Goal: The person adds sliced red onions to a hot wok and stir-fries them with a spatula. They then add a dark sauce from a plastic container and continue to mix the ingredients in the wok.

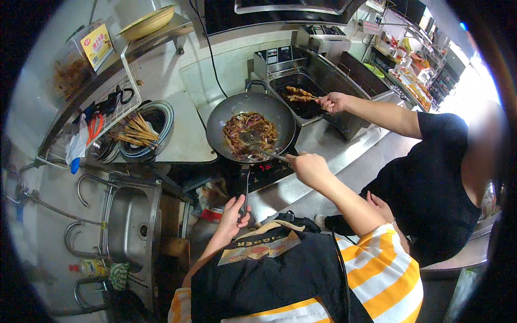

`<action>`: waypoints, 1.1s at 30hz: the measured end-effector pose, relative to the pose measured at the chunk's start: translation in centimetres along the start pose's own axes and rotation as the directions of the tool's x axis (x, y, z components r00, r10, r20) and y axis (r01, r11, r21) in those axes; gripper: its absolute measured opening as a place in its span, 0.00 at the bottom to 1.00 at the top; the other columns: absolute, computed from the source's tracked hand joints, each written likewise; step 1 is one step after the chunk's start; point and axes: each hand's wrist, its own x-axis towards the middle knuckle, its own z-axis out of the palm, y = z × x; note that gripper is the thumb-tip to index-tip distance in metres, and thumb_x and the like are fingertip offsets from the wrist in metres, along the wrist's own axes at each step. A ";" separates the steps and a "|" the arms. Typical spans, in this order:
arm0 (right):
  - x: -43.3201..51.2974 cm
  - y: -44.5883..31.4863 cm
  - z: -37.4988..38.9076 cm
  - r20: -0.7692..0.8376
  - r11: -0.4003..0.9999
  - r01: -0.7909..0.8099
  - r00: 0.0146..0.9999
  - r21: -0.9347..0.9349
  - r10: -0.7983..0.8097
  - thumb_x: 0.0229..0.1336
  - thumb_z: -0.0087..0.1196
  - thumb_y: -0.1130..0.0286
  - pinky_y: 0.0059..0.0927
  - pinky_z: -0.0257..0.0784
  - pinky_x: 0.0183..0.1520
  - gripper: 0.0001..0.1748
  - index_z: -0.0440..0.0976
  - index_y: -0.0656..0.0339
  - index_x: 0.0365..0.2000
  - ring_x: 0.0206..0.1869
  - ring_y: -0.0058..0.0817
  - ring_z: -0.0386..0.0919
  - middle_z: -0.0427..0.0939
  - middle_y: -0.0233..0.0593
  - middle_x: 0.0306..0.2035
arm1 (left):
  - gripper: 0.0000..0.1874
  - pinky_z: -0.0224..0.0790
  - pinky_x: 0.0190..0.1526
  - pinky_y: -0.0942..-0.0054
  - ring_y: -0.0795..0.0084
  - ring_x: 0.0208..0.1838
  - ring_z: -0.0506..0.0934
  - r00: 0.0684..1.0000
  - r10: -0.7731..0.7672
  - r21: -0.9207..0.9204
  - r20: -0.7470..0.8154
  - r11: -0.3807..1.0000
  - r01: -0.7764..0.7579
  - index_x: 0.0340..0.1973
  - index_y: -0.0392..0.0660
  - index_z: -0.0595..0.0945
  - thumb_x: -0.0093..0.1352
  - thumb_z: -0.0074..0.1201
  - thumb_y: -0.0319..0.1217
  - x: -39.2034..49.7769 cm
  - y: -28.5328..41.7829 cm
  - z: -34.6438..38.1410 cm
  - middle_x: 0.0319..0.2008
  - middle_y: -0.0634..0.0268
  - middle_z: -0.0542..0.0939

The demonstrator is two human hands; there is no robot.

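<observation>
A dark wok [220, 111] sits on an induction cooker [264, 175] whose red display is lit. My left hand [234, 218] grips the wok's long black handle [245, 181]. Above the counter, my right hand [311, 169] is closed around the shaft of a perforated ladle [252, 138]. The ladle's head rests among browned noodles or sliced strips [258, 121] mixed with purple bits, which I cannot name more exactly. Part of the food is hidden under the ladle.
At my right, a co-worker's hand [333, 102] holds meat skewers [299, 95] over a deep fryer [278, 82]. Wooden sticks [139, 131] stand in a bowl [167, 121] left of the wok. A steel sink [127, 226] lies lower left, below a wire rack [131, 76].
</observation>
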 end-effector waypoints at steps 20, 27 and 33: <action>-1.6 0.8 -8.9 0.069 0.986 0.095 0.994 -0.137 -0.086 0.49 0.50 0.71 0.43 0.74 0.36 0.12 0.78 0.53 0.36 0.33 0.45 0.78 0.78 0.48 0.26 | 0.13 0.45 0.10 0.81 0.78 0.12 0.62 1.000 -0.004 -0.009 0.021 1.000 0.005 0.33 0.46 0.66 0.71 0.44 0.41 0.1 -0.2 -0.1 0.24 0.64 0.72; 5.5 2.1 -1.5 -0.181 0.999 0.029 0.983 0.033 -0.023 0.51 0.48 0.71 0.45 0.73 0.37 0.18 0.73 0.58 0.45 0.35 0.48 0.77 0.76 0.53 0.32 | 0.13 0.45 0.10 0.81 0.78 0.12 0.62 1.000 -0.007 0.001 -0.004 1.000 0.007 0.33 0.46 0.66 0.71 0.44 0.41 0.0 -0.2 0.0 0.24 0.64 0.72; 11.2 2.3 3.2 -0.330 0.977 0.003 0.942 0.214 0.069 0.56 0.47 0.67 0.46 0.71 0.38 0.20 0.69 0.59 0.50 0.35 0.51 0.75 0.75 0.56 0.32 | 0.12 0.45 0.09 0.81 0.78 0.12 0.62 1.000 0.004 0.006 -0.010 1.000 -0.004 0.33 0.47 0.66 0.71 0.45 0.41 0.1 -0.3 0.0 0.24 0.65 0.71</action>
